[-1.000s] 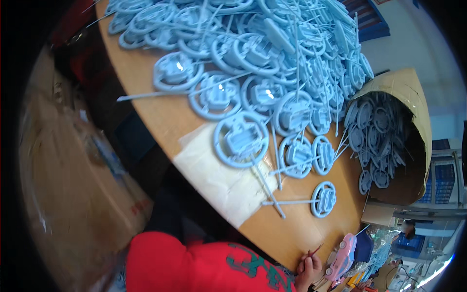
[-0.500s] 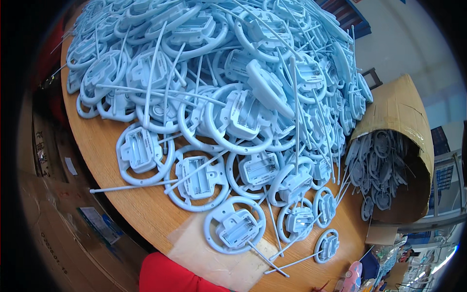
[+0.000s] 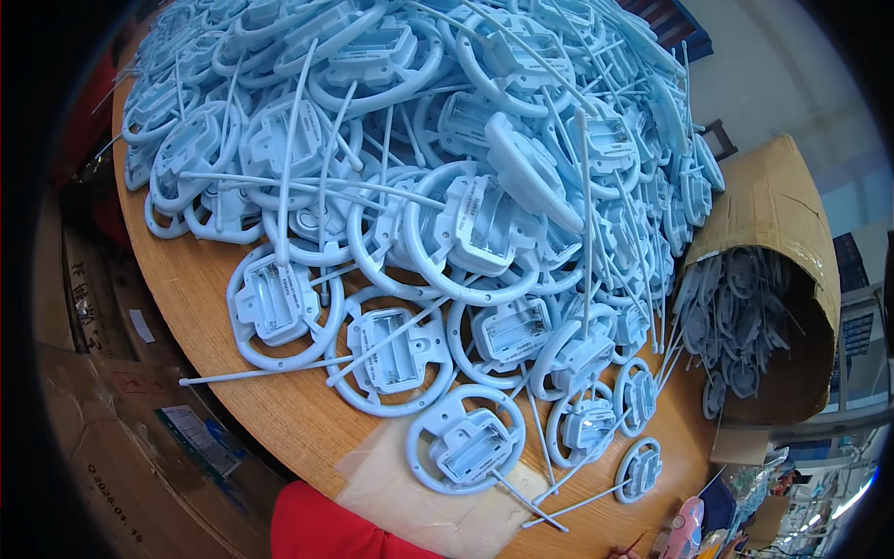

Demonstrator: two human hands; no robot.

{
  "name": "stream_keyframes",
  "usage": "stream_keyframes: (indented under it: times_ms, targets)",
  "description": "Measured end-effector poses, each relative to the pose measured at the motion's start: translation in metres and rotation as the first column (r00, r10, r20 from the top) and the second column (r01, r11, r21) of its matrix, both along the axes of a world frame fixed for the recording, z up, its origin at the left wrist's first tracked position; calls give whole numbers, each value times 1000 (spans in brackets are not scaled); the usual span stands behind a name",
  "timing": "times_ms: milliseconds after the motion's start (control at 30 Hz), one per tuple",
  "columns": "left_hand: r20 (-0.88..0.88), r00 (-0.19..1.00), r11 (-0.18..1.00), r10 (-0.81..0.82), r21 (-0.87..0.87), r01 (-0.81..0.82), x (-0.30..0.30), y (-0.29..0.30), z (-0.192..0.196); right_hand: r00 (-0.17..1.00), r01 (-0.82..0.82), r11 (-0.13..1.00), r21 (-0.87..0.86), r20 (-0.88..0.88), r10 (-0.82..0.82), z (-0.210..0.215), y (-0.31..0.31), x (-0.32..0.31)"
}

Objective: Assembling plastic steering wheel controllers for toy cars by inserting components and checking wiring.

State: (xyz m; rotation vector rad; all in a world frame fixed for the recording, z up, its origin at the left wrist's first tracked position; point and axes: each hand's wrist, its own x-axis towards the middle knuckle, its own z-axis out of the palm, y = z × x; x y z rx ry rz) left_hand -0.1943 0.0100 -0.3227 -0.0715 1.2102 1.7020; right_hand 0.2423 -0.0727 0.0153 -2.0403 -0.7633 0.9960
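Neither of my hands shows in the head view. A tall heap of light-blue plastic steering-wheel-shaped pieces (image 3: 481, 224) covers most of the round wooden table (image 3: 200, 321). Each has a box-like battery compartment in its middle, and many carry a thin rod. Nearest the front edge, one wheel-shaped piece (image 3: 466, 440) rests partly on a pale flat sheet (image 3: 400, 489), its rod pointing to the lower right. A smaller-looking wheel (image 3: 640, 471) lies to its right. Red cloth (image 3: 335, 526) shows at the lower edge; whether an arm is in it, I cannot tell.
At the right, a cardboard box (image 3: 778, 200) lies on its side, its mouth holding several greyish wheel pieces (image 3: 736, 317). Brown cartons (image 3: 140, 456) stand below the table's left edge. A pink toy car (image 3: 686, 529) sits at the lower right beside plastic bags.
The view has shifted slightly, so the heap and box appear a little further right. No piece has visibly moved against the others.
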Motion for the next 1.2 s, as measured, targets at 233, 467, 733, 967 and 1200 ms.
stream_keyframes:
  times_ms: [233,467,733,967,1200]
  targets:
    - [-34,999,1000,-18,4,18,2,-11,3,532,-659,743,-113,628,568,7,5,12]
    - [-99,995,998,-33,43,37,18,-29,12,387,-799,601,34,794,469,4,6,9]
    - [-284,958,984,-40,154,87,28,-34,31,952,-224,949,222,-159,262,-11,-14,16]
    - [-804,239,838,-545,-519,166,0,-67,135,885,-194,852,487,-287,366,-5,-27,15]
    - [-856,-417,936,-305,-349,31,52,-194,373,851,-193,801,566,-310,423,-11,-32,27]
